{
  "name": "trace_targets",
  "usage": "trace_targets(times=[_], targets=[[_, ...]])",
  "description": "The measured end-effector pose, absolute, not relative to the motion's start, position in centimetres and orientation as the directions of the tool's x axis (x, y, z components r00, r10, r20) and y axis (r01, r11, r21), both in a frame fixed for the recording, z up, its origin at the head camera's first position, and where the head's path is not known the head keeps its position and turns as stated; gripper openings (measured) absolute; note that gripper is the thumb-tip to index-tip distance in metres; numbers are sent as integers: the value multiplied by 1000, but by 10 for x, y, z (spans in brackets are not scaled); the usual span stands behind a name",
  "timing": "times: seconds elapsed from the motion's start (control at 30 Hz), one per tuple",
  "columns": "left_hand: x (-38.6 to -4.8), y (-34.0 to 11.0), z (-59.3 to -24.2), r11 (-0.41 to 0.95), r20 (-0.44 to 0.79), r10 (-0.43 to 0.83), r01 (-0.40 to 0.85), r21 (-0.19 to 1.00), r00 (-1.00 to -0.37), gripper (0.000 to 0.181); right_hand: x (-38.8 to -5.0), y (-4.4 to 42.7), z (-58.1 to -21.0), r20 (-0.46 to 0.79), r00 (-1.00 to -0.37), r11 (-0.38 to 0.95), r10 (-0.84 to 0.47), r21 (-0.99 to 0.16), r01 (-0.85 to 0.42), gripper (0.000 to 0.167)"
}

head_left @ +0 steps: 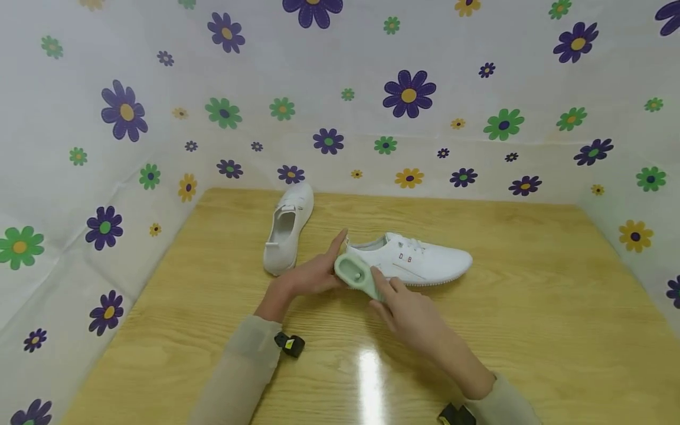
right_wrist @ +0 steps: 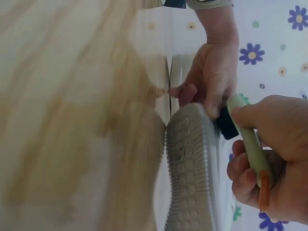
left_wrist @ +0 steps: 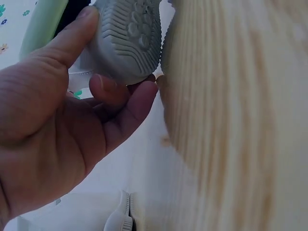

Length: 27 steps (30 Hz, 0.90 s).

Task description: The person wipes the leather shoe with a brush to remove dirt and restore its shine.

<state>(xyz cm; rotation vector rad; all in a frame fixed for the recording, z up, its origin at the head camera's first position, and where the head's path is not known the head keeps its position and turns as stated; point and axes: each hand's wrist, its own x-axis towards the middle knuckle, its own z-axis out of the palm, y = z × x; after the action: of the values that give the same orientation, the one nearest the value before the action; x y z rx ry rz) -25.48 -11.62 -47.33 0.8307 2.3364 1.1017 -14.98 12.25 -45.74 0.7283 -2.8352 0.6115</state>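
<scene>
Right hand (head_left: 409, 307) has its fingers curled round the green brush (head_left: 357, 273), as it looks from my end of the feed. Brush points diagonally forward-left, dark bristles (right_wrist: 226, 123) right beside the heel of the white shoe (head_left: 435, 261); can't tell if they're touching. Left hand (head_left: 313, 274) grips that heel, fingers curled underneath, I'd guess to steady it against brushing. The shoe's mid-way across the wooden table (head_left: 531, 295), long axis crosswise: heel left, toe right. I'm seeing its sole (right_wrist: 185, 159) on both wrist cams, so I'd say it's tilted to present that side. Farther back and left, the second shoe (head_left: 278, 258) lies lengthwise, toe toward the flowered cloth (head_left: 361, 47), probably there to stay out of the way.
</scene>
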Motion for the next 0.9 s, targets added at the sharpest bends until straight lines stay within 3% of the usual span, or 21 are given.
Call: trace_targets(times=[0.07,0.23,0.47,0.73,0.9], targets=[[-254,-115,-472,471,-97,690,343,813,-717,103,-151,126,-456,271,-866,809,-419,-323,-492,55],[-252,-112,-468,480,-127,682,309,821,-721,96,-157,147,-451,277,-924,884,-264,-314,-347,55],[-254,-113,-474,448,-127,676,268,853,-726,88,-156,145,-448,142,-869,800,-473,-344,-492,58],[-253,-109,-472,476,-171,628,201,856,-759,78,-160,176,-439,194,-944,874,-269,-363,-324,56],[-255,-113,-471,461,-153,638,215,861,-755,73,-160,171,-441,133,-907,822,-399,-388,-418,58]])
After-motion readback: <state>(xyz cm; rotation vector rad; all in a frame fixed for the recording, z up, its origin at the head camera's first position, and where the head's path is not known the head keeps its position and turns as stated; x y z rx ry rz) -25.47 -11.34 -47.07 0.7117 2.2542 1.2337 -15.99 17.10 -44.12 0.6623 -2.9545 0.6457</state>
